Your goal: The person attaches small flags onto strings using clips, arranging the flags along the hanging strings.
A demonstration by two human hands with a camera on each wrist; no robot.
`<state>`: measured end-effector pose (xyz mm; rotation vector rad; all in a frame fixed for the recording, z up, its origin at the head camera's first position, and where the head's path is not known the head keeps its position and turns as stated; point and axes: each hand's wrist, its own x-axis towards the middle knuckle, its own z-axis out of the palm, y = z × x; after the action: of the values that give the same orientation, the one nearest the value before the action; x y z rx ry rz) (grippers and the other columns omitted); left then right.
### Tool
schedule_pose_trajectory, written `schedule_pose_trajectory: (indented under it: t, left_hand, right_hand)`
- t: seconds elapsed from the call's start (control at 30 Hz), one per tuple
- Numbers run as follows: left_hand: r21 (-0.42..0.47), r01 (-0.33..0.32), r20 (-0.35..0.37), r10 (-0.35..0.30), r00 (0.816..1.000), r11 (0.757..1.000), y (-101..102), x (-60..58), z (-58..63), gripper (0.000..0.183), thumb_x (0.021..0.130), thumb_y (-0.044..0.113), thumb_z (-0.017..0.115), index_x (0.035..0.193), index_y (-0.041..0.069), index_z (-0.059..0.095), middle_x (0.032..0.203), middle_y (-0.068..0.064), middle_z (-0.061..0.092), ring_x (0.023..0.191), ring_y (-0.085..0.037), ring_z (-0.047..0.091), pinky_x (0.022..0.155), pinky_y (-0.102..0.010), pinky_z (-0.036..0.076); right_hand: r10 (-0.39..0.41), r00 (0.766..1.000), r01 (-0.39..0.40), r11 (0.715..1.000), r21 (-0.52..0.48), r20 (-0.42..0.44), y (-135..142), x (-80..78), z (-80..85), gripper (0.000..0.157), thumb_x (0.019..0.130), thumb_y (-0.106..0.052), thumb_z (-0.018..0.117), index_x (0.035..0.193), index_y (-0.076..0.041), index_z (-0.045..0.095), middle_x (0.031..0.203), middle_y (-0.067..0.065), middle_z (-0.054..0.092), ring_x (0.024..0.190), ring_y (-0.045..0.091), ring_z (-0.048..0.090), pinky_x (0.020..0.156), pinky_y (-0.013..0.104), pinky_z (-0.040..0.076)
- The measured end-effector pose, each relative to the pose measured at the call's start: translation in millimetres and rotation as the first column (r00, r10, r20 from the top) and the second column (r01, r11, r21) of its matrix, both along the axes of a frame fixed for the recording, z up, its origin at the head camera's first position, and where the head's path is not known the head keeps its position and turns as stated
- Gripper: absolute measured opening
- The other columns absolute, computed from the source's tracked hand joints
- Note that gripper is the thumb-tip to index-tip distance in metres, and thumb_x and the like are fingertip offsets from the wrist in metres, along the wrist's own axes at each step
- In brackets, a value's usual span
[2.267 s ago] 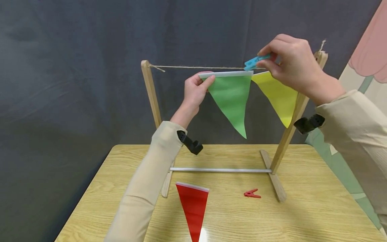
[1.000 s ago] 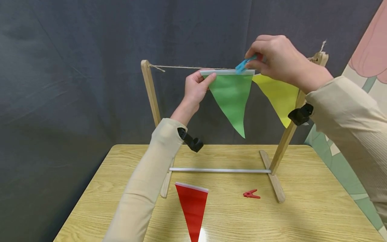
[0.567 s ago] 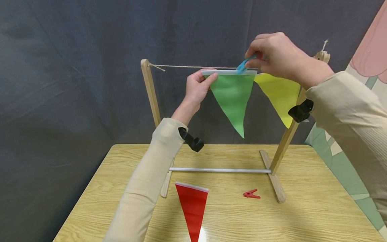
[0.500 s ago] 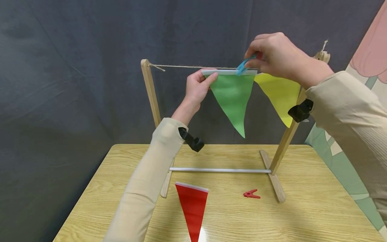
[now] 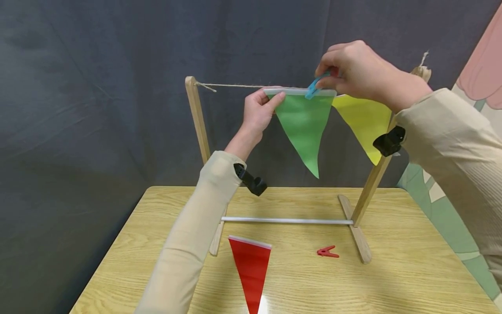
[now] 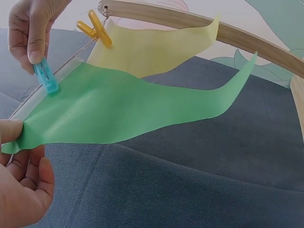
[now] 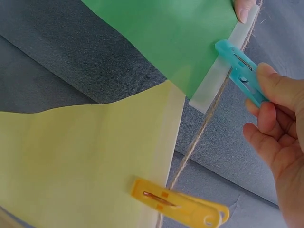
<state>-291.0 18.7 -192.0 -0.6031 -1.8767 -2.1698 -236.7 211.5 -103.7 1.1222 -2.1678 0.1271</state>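
Observation:
A green triangular pennant [image 5: 306,126] with a white top band hangs along a twine line [image 5: 235,85]. My left hand [image 5: 259,109] pinches its upper left corner between thumb and fingers. My right hand [image 5: 361,74] pinches a blue clothespin [image 7: 240,66], whose jaws sit over the white band and the twine. Right of it, a yellow pennant [image 5: 364,124] hangs from the same twine under a yellow clothespin [image 7: 178,203]; the right hand hides that clip in the head view.
The twine runs between two posts of a wooden stand [image 5: 198,122] with a white crossbar [image 5: 286,220]. On the table [image 5: 298,279] lie a red pennant [image 5: 251,270] and a red clothespin [image 5: 327,251]. A dark curtain [image 5: 98,96] hangs behind.
My right hand has moved left and brought the blue clothespin from above the green pennant's right corner down onto its white band. My left hand keeps its pinch on the left corner.

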Motion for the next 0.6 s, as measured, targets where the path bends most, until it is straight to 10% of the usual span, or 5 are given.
schedule_pose_trajectory:
  t: [0.6]
  left_hand:
    - [0.013,0.009,-0.002,-0.009,1.0,1.0,4.3,0.2,1.5,0.02,0.088,0.003,0.063,0.107,-0.006,0.066,0.068,0.008,0.058,0.057,-0.003,0.046,0.055,-0.018,0.038]
  right_hand:
    - [-0.016,1.0,0.015,1.0,0.026,0.025,-2.2,-0.6,1.1,0.014,0.071,0.006,0.077,0.08,0.006,0.066,0.074,0.011,0.059,0.06,0.018,0.05,0.054,0.012,0.033]
